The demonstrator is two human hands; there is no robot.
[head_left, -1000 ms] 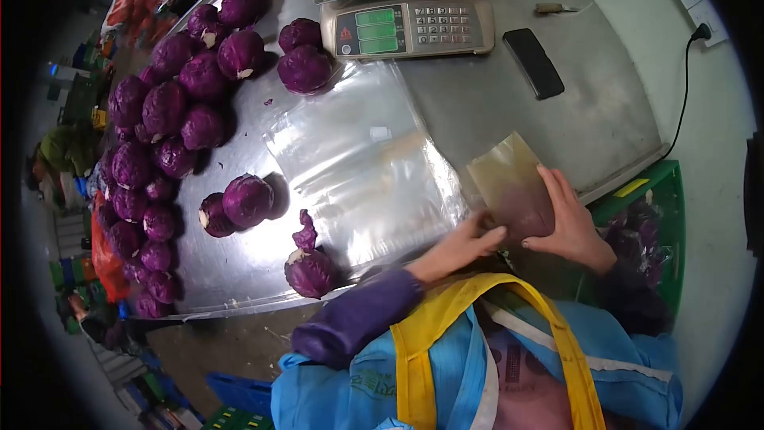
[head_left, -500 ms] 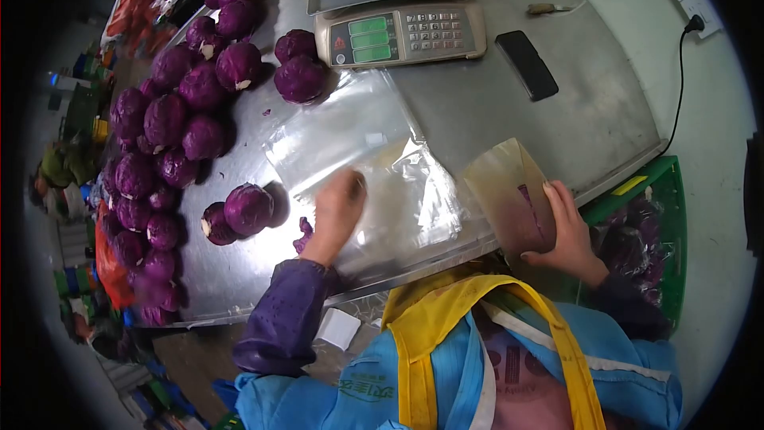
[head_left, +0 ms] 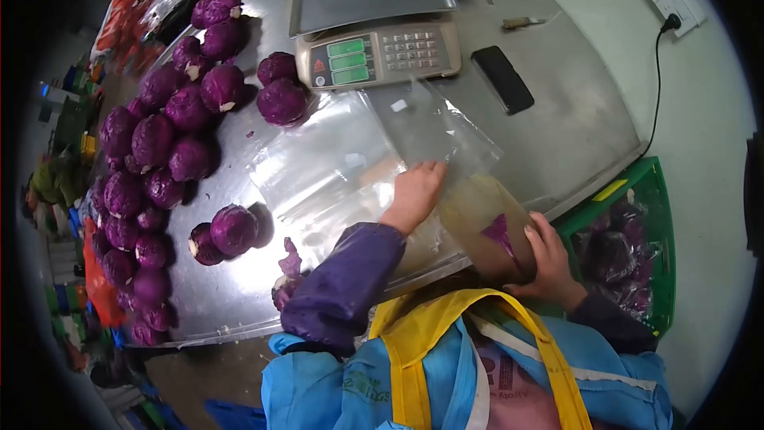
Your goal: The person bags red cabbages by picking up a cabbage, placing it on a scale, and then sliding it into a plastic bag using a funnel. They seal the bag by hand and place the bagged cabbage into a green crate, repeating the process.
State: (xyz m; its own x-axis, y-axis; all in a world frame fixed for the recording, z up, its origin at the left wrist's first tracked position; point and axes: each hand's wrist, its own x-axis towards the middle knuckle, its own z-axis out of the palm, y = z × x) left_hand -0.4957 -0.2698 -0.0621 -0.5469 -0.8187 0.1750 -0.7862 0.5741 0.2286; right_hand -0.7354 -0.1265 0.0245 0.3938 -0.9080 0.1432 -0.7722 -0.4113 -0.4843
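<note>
1. The bagged cabbage [head_left: 500,235], a purple head inside a cloudy plastic bag, sits at the near edge of the table [head_left: 557,135], just in front of the person's yellow apron straps.
2. The right hand [head_left: 549,259] cups the bag's right side, its grip clenched around the bag with the fingers curled over the plastic.
3. The left hand [head_left: 415,191] lies flat on the stack of clear bags [head_left: 334,167], fingertips pinching the lower edge of one loose clear bag [head_left: 434,131] that lifts up towards the scale; its grip is closed on that sheet, as far as the head view shows.
4. The left arm wears a purple sleeve [head_left: 342,287] that crosses the table's near edge.
5. The scale [head_left: 374,24] stands at the far side of the table, its green display lit, with the raised bag's top corner just below its keypad.
6. A dark phone [head_left: 502,80] lies to the right of the scale, and a small knife [head_left: 521,22] lies beyond it, well apart from both hands.
7. A heap of purple cabbages [head_left: 159,135] fills the table's left side; two more cabbages [head_left: 223,232] rest near the stack's left edge.
8. A trimmed cabbage [head_left: 285,283] with a loose leaf lies just beside the purple sleeve.
9. A green crate [head_left: 637,191] holding bagged cabbages stands on the floor to the right of the table.
</note>
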